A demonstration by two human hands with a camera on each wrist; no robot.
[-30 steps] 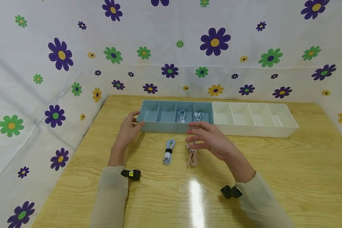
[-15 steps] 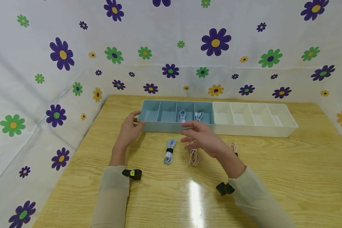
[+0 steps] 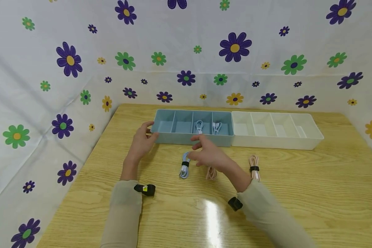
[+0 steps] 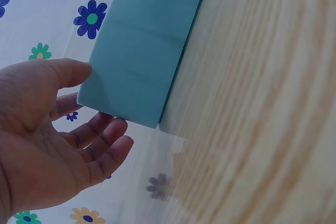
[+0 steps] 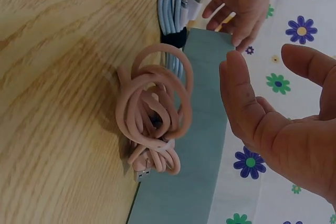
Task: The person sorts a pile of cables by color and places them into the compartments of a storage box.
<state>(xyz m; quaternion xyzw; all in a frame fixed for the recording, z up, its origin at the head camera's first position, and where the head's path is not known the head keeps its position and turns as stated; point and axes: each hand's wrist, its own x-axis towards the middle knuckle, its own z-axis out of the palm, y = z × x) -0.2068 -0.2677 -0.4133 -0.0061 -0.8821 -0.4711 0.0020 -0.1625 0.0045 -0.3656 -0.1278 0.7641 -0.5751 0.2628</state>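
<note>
My left hand (image 3: pixel 141 143) holds the front left corner of the blue divided box (image 3: pixel 186 138), thumb on the front and fingers round the left end. The left wrist view shows that thumb at the edge of the blue box (image 4: pixel 139 51). My right hand (image 3: pixel 209 153) hovers before the box with bent, spread fingers and holds nothing. Its fingertips overlap the top of a blue cable (image 3: pixel 184 169) with a black strap. Partly beneath the hand lies a coiled pink cable (image 3: pixel 211 173), shown fully as a pink cable (image 5: pixel 152 103) in the right wrist view.
Two pale cables, one looped (image 3: pixel 199 126) and one bundled (image 3: pixel 217 128), lie in the blue box's two right compartments. A white divided box (image 3: pixel 272 142) adjoins it on the right. Another pink cable (image 3: pixel 254 168) with a black strap lies on the wooden table (image 3: pixel 173 213). Flowered cloth (image 3: pixel 198 62) hangs behind.
My right hand has moved left and slightly down, from over the coiled pink cable toward the blue cable. The strapped pink cable at the right has come into view. My left hand stays at the box.
</note>
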